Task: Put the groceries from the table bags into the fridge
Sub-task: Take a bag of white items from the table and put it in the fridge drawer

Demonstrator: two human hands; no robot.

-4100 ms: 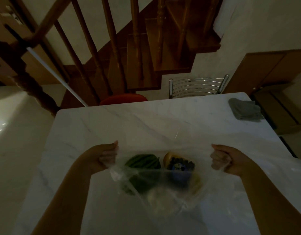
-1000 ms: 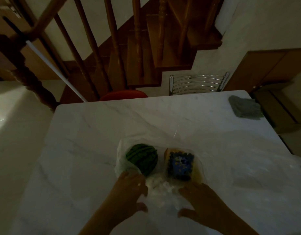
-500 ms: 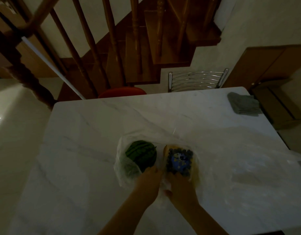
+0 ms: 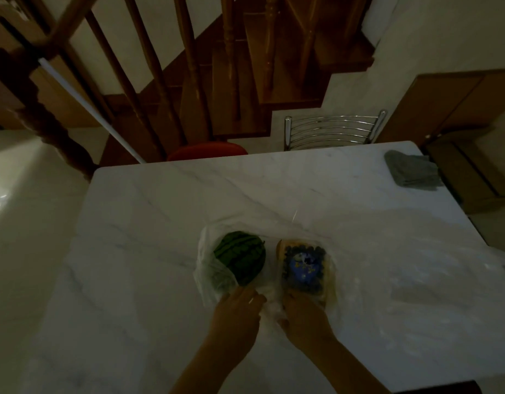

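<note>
A clear plastic bag [image 4: 410,282] lies open and flattened on the white marble table [image 4: 166,211]. In it sit a small striped green watermelon [image 4: 240,258] on the left and a clear box of blueberries with a blue label [image 4: 304,270] on the right. My left hand [image 4: 235,315] rests on the plastic just in front of the watermelon. My right hand [image 4: 305,318] covers the near end of the blueberry box, its fingers curled on it. Crumpled whitish plastic [image 4: 269,307] shows between the hands. The room is dim and the left fingertips are hard to read.
A grey folded cloth [image 4: 410,173] lies at the table's far right corner. Behind the far edge stand a red stool [image 4: 207,150] and a chrome chair back [image 4: 334,132]. A wooden staircase with balusters [image 4: 188,66] rises beyond, and brown cabinets [image 4: 459,103] stand at right.
Earlier both hands held the bag's mouth open. They then dropped to the near side of the bag, closed in on the contents, and now sit slightly apart by the watermelon and box.
</note>
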